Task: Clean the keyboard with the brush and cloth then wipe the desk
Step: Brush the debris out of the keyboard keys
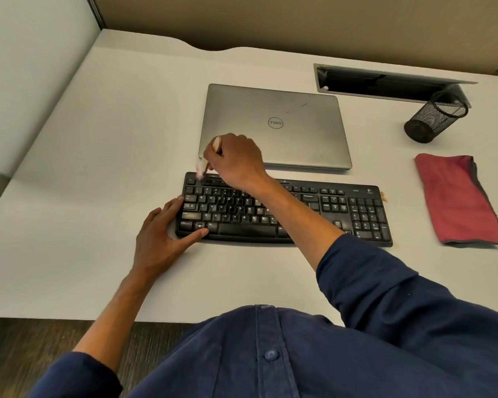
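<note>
bracing the black keyboard [299, 214] at its near left corner with our left hand [158, 239], fingers straight and spread, we hold the brush [210, 156] clamped in our right hand [236, 160] over its far left keys, the red cloth [457, 199] lying right on the desk [98, 139], the closed laptop [273, 124] beyond.

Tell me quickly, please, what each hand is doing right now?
Left hand: open, fingers straight, steadying the keyboard at its left end.
Right hand: grips the brush over the keyboard's top-left corner.
</note>
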The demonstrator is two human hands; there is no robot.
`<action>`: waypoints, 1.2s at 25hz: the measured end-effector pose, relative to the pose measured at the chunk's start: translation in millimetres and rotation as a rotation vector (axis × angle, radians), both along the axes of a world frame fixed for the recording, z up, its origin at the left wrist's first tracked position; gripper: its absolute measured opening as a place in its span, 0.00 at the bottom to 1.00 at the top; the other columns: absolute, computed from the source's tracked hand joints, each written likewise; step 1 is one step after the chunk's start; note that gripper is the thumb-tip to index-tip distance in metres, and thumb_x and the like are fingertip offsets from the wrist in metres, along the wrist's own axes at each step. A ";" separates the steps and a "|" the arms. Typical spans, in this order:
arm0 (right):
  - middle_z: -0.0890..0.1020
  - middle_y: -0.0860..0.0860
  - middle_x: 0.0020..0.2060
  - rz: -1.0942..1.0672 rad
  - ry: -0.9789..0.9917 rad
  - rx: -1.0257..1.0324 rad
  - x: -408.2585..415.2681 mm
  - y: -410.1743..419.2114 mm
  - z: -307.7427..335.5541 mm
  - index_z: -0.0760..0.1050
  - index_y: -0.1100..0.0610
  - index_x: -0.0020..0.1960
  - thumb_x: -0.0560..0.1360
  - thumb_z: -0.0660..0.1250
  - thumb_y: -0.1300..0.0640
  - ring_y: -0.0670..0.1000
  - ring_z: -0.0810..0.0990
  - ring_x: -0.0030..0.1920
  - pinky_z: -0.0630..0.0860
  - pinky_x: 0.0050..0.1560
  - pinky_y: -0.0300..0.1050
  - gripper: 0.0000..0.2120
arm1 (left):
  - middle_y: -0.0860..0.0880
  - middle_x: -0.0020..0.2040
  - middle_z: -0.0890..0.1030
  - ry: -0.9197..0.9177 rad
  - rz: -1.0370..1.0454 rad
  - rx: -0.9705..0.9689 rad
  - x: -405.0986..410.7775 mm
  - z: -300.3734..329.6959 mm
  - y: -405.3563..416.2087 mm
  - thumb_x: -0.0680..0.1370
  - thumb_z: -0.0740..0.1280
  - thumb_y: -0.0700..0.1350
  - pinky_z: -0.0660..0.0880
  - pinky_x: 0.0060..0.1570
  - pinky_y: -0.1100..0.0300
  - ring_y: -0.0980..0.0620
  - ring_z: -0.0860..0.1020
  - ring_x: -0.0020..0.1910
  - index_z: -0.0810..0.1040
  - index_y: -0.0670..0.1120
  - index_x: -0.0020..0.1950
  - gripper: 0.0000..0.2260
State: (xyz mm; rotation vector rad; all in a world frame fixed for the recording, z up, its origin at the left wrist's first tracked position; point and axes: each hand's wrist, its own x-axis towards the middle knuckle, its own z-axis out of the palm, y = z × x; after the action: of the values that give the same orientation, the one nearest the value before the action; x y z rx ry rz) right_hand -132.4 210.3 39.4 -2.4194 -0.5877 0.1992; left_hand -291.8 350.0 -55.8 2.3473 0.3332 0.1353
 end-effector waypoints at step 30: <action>0.84 0.48 0.37 0.123 0.104 -0.129 9.0 -45.0 6.3 0.83 0.52 0.55 0.82 0.61 0.49 0.43 0.72 0.29 0.65 0.30 0.38 0.13 | 0.53 0.70 0.75 0.004 -0.011 0.022 -0.7 3.4 -1.3 0.63 0.66 0.74 0.71 0.61 0.49 0.48 0.73 0.65 0.66 0.53 0.77 0.46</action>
State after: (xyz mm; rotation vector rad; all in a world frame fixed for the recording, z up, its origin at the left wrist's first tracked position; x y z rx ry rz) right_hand -123.5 165.2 45.8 -2.4795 -0.6958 0.4242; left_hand -292.5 348.7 -52.3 2.3710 0.3225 0.1298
